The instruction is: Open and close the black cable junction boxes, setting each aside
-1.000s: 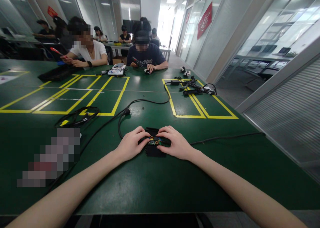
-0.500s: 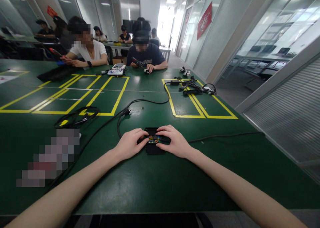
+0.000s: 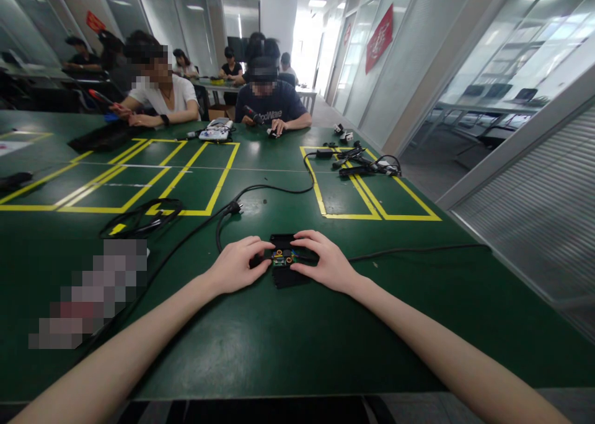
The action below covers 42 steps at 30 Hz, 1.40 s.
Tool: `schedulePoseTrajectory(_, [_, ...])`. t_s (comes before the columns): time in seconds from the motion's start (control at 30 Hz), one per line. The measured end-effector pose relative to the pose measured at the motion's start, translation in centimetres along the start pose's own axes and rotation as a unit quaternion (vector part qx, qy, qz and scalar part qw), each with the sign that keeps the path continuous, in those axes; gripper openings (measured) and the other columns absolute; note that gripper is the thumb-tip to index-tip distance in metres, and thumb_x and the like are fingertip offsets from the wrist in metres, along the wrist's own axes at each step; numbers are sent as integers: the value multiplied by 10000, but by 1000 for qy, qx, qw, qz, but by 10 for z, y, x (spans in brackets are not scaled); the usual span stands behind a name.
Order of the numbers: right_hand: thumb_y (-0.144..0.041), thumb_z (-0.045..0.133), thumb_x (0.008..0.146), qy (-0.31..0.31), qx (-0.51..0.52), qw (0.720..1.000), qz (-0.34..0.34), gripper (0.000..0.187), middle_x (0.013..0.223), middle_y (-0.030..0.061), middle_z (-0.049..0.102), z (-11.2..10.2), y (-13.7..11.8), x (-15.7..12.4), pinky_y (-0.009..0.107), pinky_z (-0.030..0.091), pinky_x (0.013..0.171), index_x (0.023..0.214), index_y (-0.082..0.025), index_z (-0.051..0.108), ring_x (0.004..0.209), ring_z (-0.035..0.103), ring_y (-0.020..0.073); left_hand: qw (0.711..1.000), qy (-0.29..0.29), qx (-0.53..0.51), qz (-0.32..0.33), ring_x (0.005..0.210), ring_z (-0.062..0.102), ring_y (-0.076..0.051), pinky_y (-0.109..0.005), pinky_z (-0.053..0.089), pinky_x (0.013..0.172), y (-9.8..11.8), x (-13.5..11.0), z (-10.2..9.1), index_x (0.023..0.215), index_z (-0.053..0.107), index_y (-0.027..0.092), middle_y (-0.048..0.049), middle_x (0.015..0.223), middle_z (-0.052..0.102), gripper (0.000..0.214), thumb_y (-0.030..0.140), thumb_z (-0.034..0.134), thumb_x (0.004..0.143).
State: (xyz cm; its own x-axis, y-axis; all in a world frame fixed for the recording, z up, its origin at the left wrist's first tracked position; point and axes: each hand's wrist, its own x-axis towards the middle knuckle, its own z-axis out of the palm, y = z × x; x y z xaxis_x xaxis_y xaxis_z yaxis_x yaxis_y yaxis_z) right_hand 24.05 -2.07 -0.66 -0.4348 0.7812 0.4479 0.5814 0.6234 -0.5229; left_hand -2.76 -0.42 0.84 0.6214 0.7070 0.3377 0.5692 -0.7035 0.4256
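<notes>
A small circuit board (image 3: 281, 258) with copper-wound coils sits between my hands on the green table (image 3: 242, 349). My left hand (image 3: 239, 264) has its thumb and fingers curled round the board's left end, where a black cord joins. At the right end, my right hand (image 3: 325, 261) pinches the board and its black cord between thumb and fingers. One black plastic case half (image 3: 281, 240) lies behind the board. The other case half (image 3: 290, 278) lies in front, slightly turned. My fingers hide both ends of the board.
A long black cord (image 3: 274, 188) with a plug (image 3: 233, 207) runs across the table. Coiled black cable (image 3: 139, 218) lies at left, beside a blurred-out item (image 3: 93, 294). More black cables (image 3: 356, 163) are heaped at right. Two people sit opposite, holding tools.
The board has shifted slightly and shows more of its face. The front case half has turned a little. My left fingers have moved slightly left. A dark object now shows at the left edge.
</notes>
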Motion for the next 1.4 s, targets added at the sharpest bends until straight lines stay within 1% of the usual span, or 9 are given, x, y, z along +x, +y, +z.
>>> schedulePoseTrajectory(0.17, [-256, 732, 878, 12, -13, 1000, 13, 377, 1293, 129, 629, 8, -8, 0, 477, 562, 1031, 1248, -234, 661, 1205, 643, 289, 1000, 1, -2, 6, 724, 615, -149, -254, 493, 673, -1, 0, 0, 1145, 708, 204, -3, 843, 644, 237, 222, 585, 942])
schedulePoseTrajectory(0.3, [-281, 705, 893, 21, -20, 999, 27, 362, 1288, 130, 612, 11, -14, 2, 468, 559, 1017, 1246, -235, 637, 1183, 636, 288, 1000, 6, -6, 0, 744, 625, -152, -257, 515, 709, -1, 1, 2, 1144, 717, 212, -6, 851, 655, 232, 223, 580, 956])
schedulePoseTrajectory(0.47, [-211, 628, 896, 47, -30, 997, 43, 181, 1155, 91, 622, -1, -10, 2, 380, 556, 896, 1074, -234, 607, 1041, 648, 242, 1000, 22, 1, 5, 824, 665, -176, -281, 548, 768, -2, 1, 2, 1075, 738, 218, -35, 927, 697, 180, 251, 581, 992])
schedulePoseTrajectory(0.57, [-144, 608, 844, 7, -55, 998, 19, 115, 971, 52, 626, -12, -1, 2, 341, 526, 792, 897, -238, 568, 901, 624, 221, 999, 35, -7, 6, 861, 688, -181, -285, 560, 789, -3, 0, 2, 1076, 739, 226, -40, 978, 712, 188, 269, 568, 1013])
schedulePoseTrajectory(0.67, [-144, 600, 855, -40, -66, 997, -12, 117, 834, 30, 617, -20, 7, 2, 314, 484, 721, 803, -233, 544, 806, 597, 204, 999, 46, -21, 0, 857, 696, -172, -274, 561, 772, -2, 0, 2, 1112, 735, 226, -39, 1008, 713, 213, 280, 548, 1025])
schedulePoseTrajectory(0.87, [-211, 573, 905, -45, -22, 999, 16, 75, 691, -20, 593, -23, 8, 0, 259, 399, 586, 831, -223, 577, 585, 545, 140, 993, 79, -85, -2, 782, 679, -159, -249, 541, 661, 4, 1, -3, 1028, 737, 176, -61, 939, 713, 191, 257, 569, 989])
schedulePoseTrajectory(0.97, [-224, 562, 905, -47, 17, 999, 4, 79, 652, -32, 578, -25, 5, -3, 243, 381, 546, 829, -220, 580, 526, 514, 121, 990, 85, -107, 18, 731, 658, -144, -228, 516, 613, 6, 1, -6, 944, 728, 163, -51, 861, 699, 165, 218, 573, 955])
schedulePoseTrajectory(1.13, [-216, 573, 902, -60, 42, 997, -33, 63, 643, -30, 591, -30, 2, -7, 230, 397, 526, 853, -209, 611, 506, 510, 112, 989, 67, -123, 54, 656, 609, -115, -196, 466, 560, 10, -1, -10, 873, 712, 149, -30, 787, 654, 135, 189, 587, 903])
schedulePoseTrajectory(1.4, [-203, 579, 887, -87, 32, 994, -55, 55, 625, -41, 571, -31, -1, -8, 214, 382, 526, 848, -194, 617, 477, 470, 86, 990, 34, -127, 54, 642, 591, -113, -189, 438, 552, 10, -3, -9, 834, 704, 152, -21, 749, 638, 136, 186, 578, 875])
